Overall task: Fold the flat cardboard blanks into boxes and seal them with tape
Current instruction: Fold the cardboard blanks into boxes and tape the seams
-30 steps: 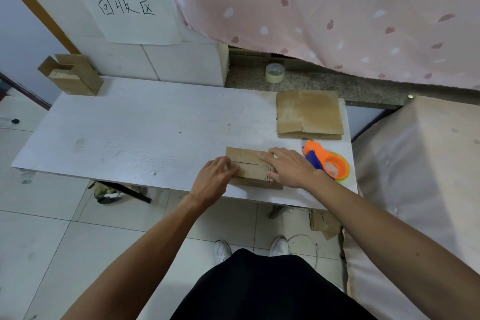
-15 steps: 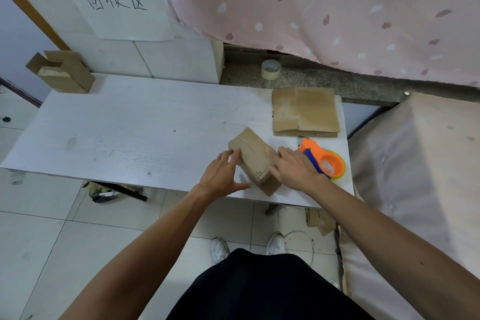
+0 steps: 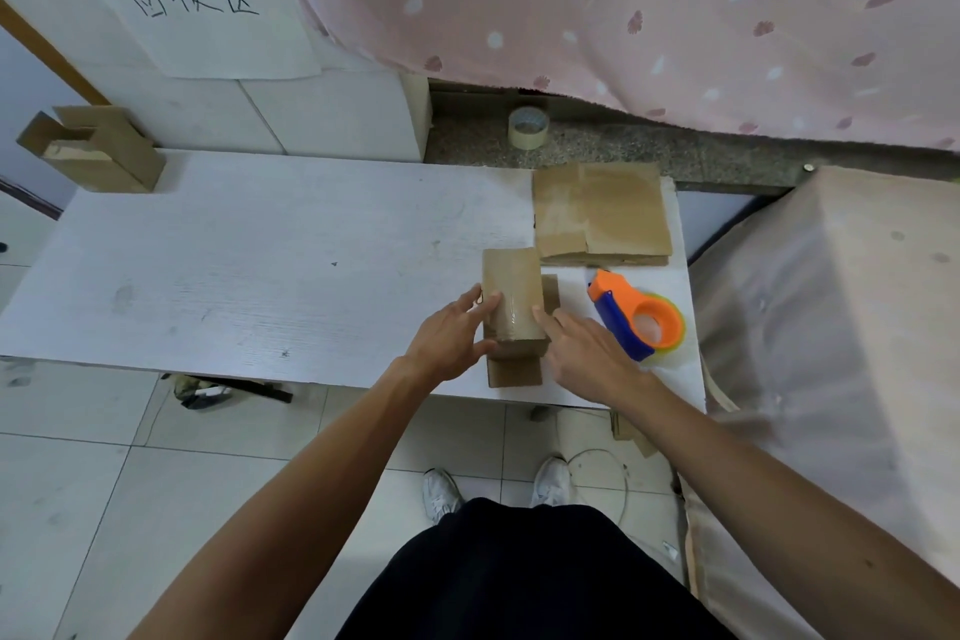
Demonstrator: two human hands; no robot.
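Brown cardboard makes the box (image 3: 511, 291), which lies on the near right part of the white table (image 3: 260, 265), with a shiny strip of tape along its top and a flap open at its near end. The left hand (image 3: 447, 338) holds the box's left side, fingers on top and thumb by the near corner, while the right hand (image 3: 587, 353) touches its right side with straight fingers. The flat blanks (image 3: 602, 213) lie just on its far side, and the orange and blue tape dispenser (image 3: 636, 317) sits to its right.
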